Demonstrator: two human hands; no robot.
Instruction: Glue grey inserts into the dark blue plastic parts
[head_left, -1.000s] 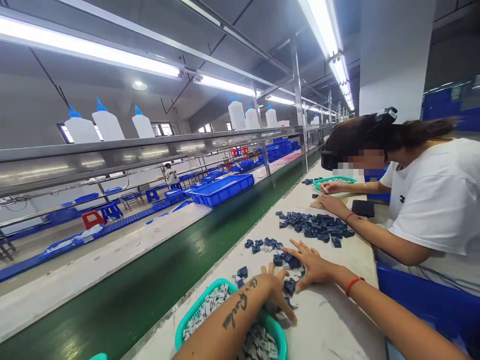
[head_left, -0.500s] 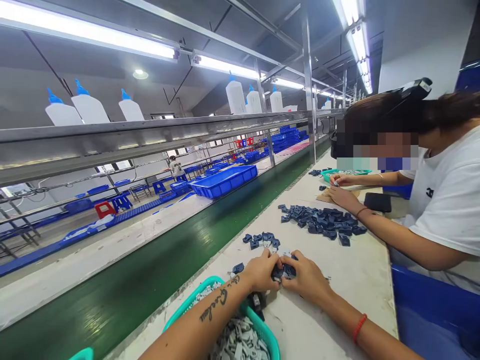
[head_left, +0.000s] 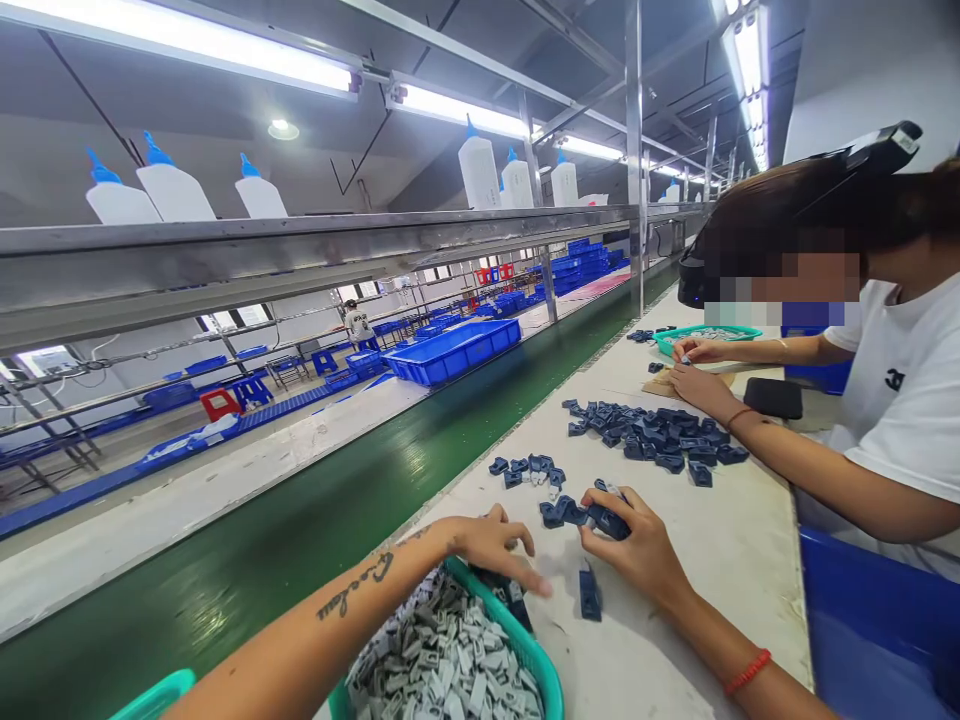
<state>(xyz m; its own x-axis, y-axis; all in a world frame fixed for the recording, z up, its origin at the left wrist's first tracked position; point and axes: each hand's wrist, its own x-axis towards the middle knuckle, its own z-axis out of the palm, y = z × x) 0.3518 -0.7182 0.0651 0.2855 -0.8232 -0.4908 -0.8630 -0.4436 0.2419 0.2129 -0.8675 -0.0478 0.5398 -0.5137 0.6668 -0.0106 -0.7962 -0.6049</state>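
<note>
My left hand point(head_left: 495, 545) hovers with its fingers apart near the rim of a green basket point(head_left: 551, 665) full of small grey plastic pieces point(head_left: 450, 650). Partly hidden below it are some dark parts point(head_left: 517, 600). My right hand point(head_left: 637, 545) is closed around a dark blue plastic part point(head_left: 609, 522), with a bit of light grey showing at its fingers. Right beside that grip, more dark blue parts point(head_left: 562, 512) lie on the worktable. A single dark blue part with a grey tip point(head_left: 589, 592) rests just below my right hand.
A small group of dark blue parts point(head_left: 517, 470) and a larger pile point(head_left: 660, 435) lie farther along the worktable point(head_left: 735, 520). A co-worker point(head_left: 885, 380) handles small pieces at the right. Along the left runs a green conveyor belt point(head_left: 360, 500), beyond which stands a blue crate point(head_left: 454, 352).
My hands were together over dark parts; now they are apart. My left hand has moved left and opened. A dark blue part with a grey tip now shows on the table.
</note>
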